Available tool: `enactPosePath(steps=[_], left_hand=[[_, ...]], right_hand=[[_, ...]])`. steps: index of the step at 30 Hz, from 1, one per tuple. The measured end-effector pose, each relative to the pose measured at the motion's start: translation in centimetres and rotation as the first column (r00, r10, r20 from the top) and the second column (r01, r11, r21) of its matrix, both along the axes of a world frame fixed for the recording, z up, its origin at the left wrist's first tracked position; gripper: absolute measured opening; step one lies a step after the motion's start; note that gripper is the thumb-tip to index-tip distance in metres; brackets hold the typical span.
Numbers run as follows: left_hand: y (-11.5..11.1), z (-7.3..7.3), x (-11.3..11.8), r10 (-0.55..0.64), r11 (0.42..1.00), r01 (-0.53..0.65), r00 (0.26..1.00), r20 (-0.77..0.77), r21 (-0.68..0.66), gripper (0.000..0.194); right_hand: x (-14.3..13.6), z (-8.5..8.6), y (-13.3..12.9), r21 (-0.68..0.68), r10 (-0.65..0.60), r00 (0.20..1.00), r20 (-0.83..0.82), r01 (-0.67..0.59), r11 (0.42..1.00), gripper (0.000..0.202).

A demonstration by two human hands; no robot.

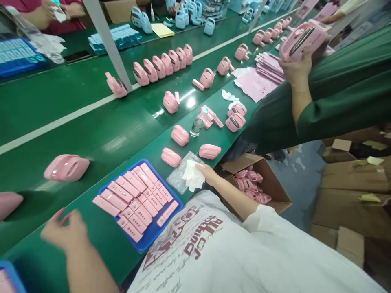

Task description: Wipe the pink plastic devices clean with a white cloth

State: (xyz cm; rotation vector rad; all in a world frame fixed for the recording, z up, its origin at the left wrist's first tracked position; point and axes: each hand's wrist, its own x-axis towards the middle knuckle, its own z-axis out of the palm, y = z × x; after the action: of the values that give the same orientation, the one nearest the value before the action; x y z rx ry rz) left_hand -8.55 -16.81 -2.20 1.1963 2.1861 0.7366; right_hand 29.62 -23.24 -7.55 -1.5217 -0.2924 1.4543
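My right hand is closed on a white wiping cloth, which lies over a clear plastic bag at the bench edge. My left hand, slightly blurred, hovers near the belt's edge with its fingers apart and nothing in them. Between my hands sits a blue tray with rows of pink rectangular panels. Close to my right hand stand rounded pink housings, among them one beside the cloth and one by the tray. Another pink housing rests on the belt beyond my left hand.
A clear bottle stands on the bench. Pink units with handles line the green conveyor. At right, a co-worker in green holds a large pink unit. A cardboard box of pink parts sits below. A metal post rises beyond the belt.
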Motion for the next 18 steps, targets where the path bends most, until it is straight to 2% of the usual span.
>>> enactPosePath(steps=[2,4,6,9,13,16,18], left_hand=[[0.9,-1.4,5.6,-0.006,1.0,0.006,1.0,0.006,0.03,0.03],[2.2,-3.0,11.8,-0.146,0.989,0.145,0.987,0.06,0.024,0.025],[3.4,-4.3,17.3,-0.299,0.954,0.3,0.949,0.102,0.008,0.023],[4.2,-5.7,22.8,-0.379,0.922,0.386,0.918,0.114,-0.043,0.025],[4.1,-6.4,25.8,-0.277,0.957,0.282,0.958,0.079,-0.072,0.028],[3.8,-6.0,26.2,-0.157,0.987,0.158,0.986,0.062,-0.014,0.028],[3.4,-5.2,26.0,-0.091,0.995,0.087,0.993,0.069,0.053,0.026]], right_hand=[[1.6,-0.5,-1.0,-0.034,0.023,0.999,-0.033,-0.024,0.999,0.025],[3.2,-0.8,-1.7,-0.052,0.033,0.998,-0.059,-0.036,0.998,0.027],[4.9,-0.9,-2.1,-0.053,0.039,0.996,-0.084,-0.043,0.998,0.03],[7.5,-0.9,-2.2,-0.034,0.047,0.992,-0.116,-0.052,0.998,0.036],[10.3,-0.6,-1.8,-0.001,0.068,0.987,-0.147,-0.069,0.998,0.044],[11.5,0.1,-1.0,0.03,0.095,0.981,-0.171,-0.091,0.995,0.048],[11.7,0.9,0.2,0.083,0.114,0.986,-0.123,-0.105,0.991,0.05]])
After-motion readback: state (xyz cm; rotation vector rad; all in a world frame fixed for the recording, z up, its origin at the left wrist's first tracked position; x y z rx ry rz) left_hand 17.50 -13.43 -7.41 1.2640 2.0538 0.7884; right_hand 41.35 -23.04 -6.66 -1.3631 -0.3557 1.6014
